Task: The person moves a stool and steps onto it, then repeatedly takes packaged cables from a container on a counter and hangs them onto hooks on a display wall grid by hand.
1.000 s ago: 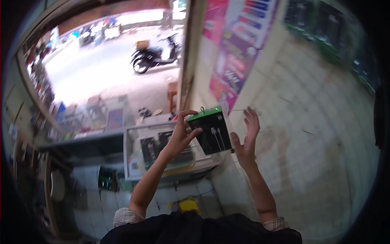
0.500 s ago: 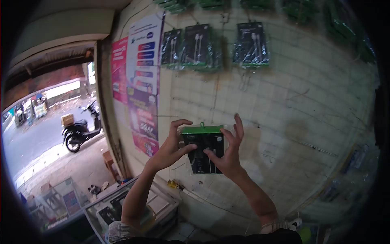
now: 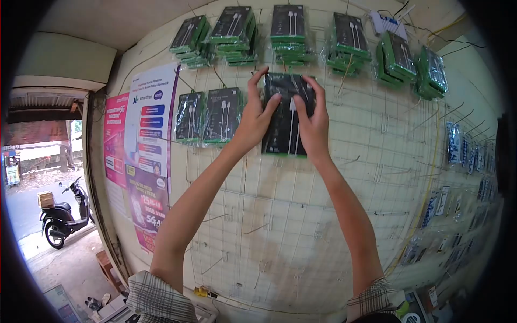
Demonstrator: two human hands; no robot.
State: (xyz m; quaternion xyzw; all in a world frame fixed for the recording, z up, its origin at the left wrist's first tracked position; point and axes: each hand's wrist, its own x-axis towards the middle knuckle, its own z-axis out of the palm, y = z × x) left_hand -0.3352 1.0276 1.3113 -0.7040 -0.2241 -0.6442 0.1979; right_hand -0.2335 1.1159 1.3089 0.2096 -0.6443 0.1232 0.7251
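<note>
Both my hands hold a black and green boxed charging cable (image 3: 280, 132) upright in front of the wire grid wall. A white cable is pictured on its front. My left hand (image 3: 258, 113) grips its left edge, thumb on the front and fingers at the upper side. Around the right edge, my right hand (image 3: 312, 116) is closed the same way, with its thumb pressing the front. Just to the left hang two similar cable packs, a narrow one (image 3: 189, 117) and a wider one (image 3: 222, 116). The box's top lies just below a hanging stack of packs (image 3: 288, 32).
More green-edged packs (image 3: 347, 40) hang along the top row. Bare hooks stick out of the wire grid (image 3: 344, 226). Posters (image 3: 148, 140) cover the wall at left, beside a doorway with a parked motorbike (image 3: 64, 212) outside. Small blister packs (image 3: 455, 142) hang at right.
My hands have raised the boxed cable, and my arms are stretched further out. The view has tilted up, bringing the top row of packs and the right-hand display into sight.
</note>
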